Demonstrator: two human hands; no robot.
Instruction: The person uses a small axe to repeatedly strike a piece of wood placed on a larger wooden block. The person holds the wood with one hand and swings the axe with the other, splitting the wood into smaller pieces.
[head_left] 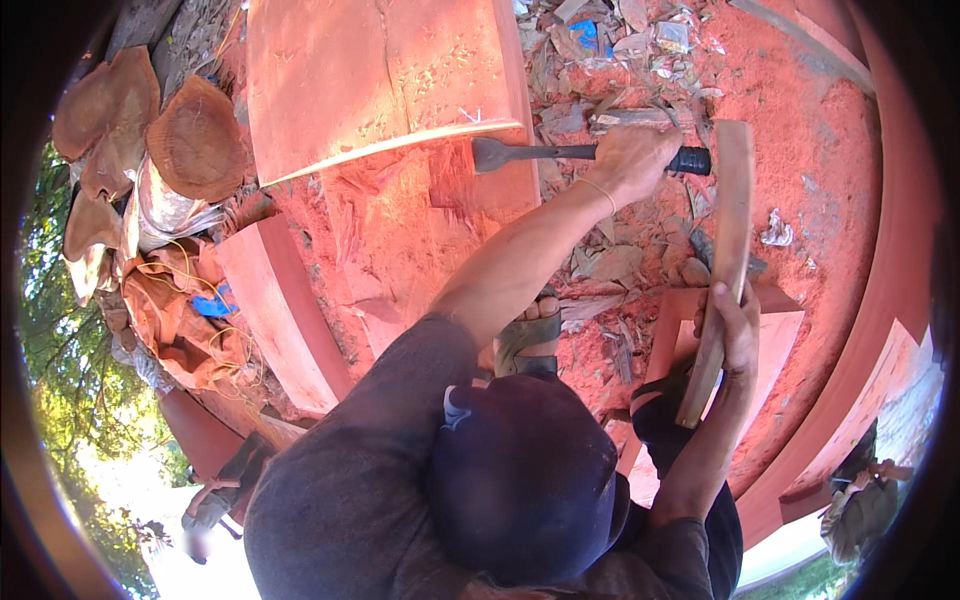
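My left hand (638, 160) is closed around the shaft of a chisel (565, 153) with a broad flat blade and a black-wrapped handle end. The chisel lies level, its blade at the rough, splintered edge of a large reddish timber block (340, 75). A crack runs down the block's top face, and a curved pale edge borders the hewn part. My right hand (738, 325) grips a long, slightly curved wooden stick (733, 215) around its middle. The stick stands nearly upright in view, its upper end close to the chisel's handle but apart from it.
Reddish sawdust and wood chips (610, 265) cover the ground. Cut log ends (197, 140) are stacked at the left, above a crumpled orange-brown sheet (170, 320). A squared beam (285, 310) lies left of my arm. A long curved timber (870, 340) borders the right side.
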